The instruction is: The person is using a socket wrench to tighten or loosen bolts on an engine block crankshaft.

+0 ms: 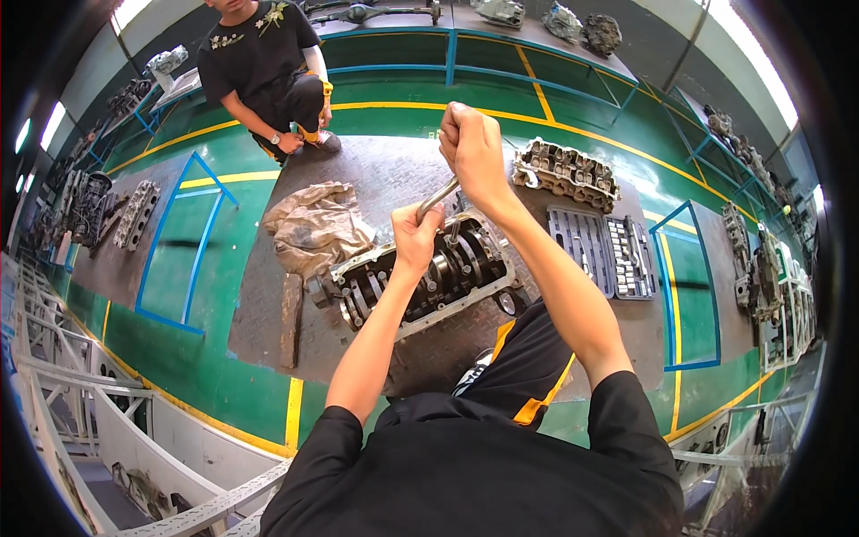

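Observation:
My left hand is closed around the lower end of a shiny metal wrench, above an open engine block. The wrench slants up and away to the right, its far part running behind my right wrist. There my right hand is raised and clenched on the handle, its grip partly hidden. Lying on its side, the block exposes a crankshaft with bearing caps and bolts. My left forearm crosses in front of the block. Whether the wrench's working end sits on a bolt is hidden by my left hand.
Left of the block lie a crumpled brown cloth and a wooden bar. A cylinder head and an open socket set lie at the right. A person crouches at the far left. Blue frames stand beside the mat.

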### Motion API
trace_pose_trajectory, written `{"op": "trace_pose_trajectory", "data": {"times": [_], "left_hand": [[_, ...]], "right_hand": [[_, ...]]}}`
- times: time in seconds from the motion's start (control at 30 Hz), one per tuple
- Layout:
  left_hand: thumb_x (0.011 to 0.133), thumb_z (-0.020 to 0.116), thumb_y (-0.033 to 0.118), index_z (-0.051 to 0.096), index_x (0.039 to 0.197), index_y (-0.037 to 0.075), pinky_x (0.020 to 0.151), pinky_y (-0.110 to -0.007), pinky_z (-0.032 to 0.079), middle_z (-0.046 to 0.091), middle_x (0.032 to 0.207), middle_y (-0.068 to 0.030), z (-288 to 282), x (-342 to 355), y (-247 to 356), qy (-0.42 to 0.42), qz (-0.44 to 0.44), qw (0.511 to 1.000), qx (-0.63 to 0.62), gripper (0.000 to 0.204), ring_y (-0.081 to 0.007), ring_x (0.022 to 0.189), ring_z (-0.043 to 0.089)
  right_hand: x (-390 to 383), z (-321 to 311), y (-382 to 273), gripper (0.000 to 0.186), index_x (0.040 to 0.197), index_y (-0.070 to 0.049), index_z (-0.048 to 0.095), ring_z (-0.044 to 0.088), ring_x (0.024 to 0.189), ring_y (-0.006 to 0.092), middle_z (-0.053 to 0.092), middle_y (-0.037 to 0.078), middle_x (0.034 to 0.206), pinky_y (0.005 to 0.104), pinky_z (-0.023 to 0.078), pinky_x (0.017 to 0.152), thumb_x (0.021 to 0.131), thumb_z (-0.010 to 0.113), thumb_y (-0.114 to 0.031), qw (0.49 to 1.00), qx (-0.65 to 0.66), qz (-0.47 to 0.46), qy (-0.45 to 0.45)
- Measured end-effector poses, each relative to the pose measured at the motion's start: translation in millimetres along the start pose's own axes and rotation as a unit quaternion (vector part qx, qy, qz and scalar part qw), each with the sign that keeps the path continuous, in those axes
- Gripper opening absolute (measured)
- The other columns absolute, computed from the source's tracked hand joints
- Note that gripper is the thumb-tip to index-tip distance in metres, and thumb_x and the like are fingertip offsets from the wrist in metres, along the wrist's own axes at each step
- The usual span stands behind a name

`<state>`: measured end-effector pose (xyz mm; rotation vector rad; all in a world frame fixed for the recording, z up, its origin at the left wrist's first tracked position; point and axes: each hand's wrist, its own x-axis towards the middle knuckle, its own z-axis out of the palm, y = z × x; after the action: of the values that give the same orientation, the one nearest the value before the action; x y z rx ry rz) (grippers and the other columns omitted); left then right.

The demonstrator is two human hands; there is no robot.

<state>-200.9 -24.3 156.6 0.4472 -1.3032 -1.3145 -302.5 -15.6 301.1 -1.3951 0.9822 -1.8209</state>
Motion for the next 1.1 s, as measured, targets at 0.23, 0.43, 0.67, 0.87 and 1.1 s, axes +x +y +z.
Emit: {"op": "trace_pose_trajectory", "data": {"times": [0.23,0.43,0.67,0.87,1.1], "left_hand": [[0.090,0.058,0.010,0.055,0.060,0.001,0.043,-0.025,0.022,0.044,0.051,0.0046,15,8,-25,0.017,0.017,0.999,0.033,0.031,-0.0025,0.045,0.034],[0.091,0.057,0.010,0.052,0.059,0.001,0.048,-0.025,0.029,0.044,0.054,0.0055,17,14,-24,0.002,-0.036,0.997,0.074,0.034,-0.0037,0.052,0.037],[0.095,0.058,0.019,0.057,0.059,0.003,0.043,-0.024,0.019,0.041,0.048,0.0064,27,-5,-30,0.016,-0.103,0.994,0.017,0.040,-0.0021,0.043,0.031],[0.093,0.060,0.016,0.059,0.068,-0.001,0.046,-0.026,0.026,0.045,0.053,0.0044,16,4,-34,0.080,-0.066,0.981,0.164,0.031,-0.0035,0.051,0.037],[0.095,0.059,0.021,0.058,0.073,-0.002,0.047,-0.041,0.035,0.049,0.054,-0.0198,41,77,-46,0.188,0.096,0.910,0.358,0.032,-0.0262,0.044,0.042]], "right_hand": [[10,-25,18,0.040,0.065,-0.009,0.032,0.021,0.042,0.0056,0.026,-0.005,0.050,0.0249,0.017,0.039,0.100,0.035,-0.027,1.000,0.018,-0.001,-0.012],[22,-36,32,0.040,0.065,-0.010,0.032,0.020,0.041,0.0049,0.026,-0.004,0.050,0.0246,0.016,0.039,0.101,0.034,-0.029,0.998,0.055,0.000,-0.009],[28,-36,49,0.043,0.065,-0.010,0.034,0.026,0.046,0.0056,0.028,-0.005,0.053,0.0250,0.020,0.042,0.101,0.037,-0.032,0.995,0.022,-0.005,-0.094],[32,-33,55,0.042,0.065,-0.009,0.034,0.024,0.046,0.0062,0.029,-0.004,0.053,0.0254,0.019,0.043,0.100,0.037,-0.032,0.989,0.074,0.026,-0.123],[28,-70,45,0.038,0.071,-0.009,0.039,0.024,0.048,0.0052,0.031,-0.004,0.056,0.0247,0.018,0.044,0.097,0.038,-0.037,0.984,0.105,0.098,-0.101]]}}
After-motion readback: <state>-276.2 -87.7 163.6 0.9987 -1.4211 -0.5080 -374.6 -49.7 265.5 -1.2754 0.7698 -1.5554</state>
